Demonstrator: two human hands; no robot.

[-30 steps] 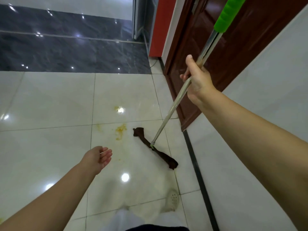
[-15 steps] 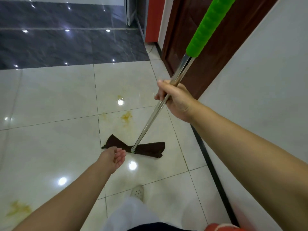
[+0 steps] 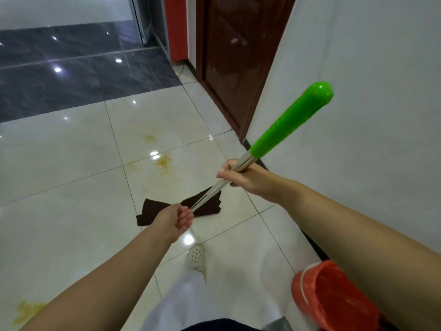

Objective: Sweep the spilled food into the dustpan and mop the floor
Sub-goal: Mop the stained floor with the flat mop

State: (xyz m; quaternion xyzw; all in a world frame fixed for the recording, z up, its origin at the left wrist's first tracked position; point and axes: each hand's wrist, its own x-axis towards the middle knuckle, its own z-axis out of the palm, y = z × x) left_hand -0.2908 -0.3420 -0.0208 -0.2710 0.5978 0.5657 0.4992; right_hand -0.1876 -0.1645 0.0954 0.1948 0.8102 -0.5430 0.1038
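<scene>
Red bucket (image 3: 334,297) sits nearest, low under my right forearm, close by the wall; a swing back on that side would knock it. My shoe (image 3: 196,258) stands just below the left hand.

Left hand (image 3: 177,217): fingers loosely cupped, palm up, nothing in it, right at the lower shaft but I cannot tell if it touches. Right hand (image 3: 241,177): fingers wrapped round the steel shaft of the mop (image 3: 281,137), just below the green grip. Brown mop cloth (image 3: 205,205) lies flat on the floor beyond the left hand, bunched a little at its left end.

Step in hand, as I judge it: mopping. Best to get the left hand closed on the shaft first, for downward pressure, then push the cloth forward.

Stains (image 3: 163,161): yellow smears past the cloth, ahead of both hands, not yet reached. Another yellow patch (image 3: 27,310) low and far left of the left hand. No dustpan in view.

Brown door (image 3: 236,56) and wall beyond the right hand limit the handle's swing.
</scene>
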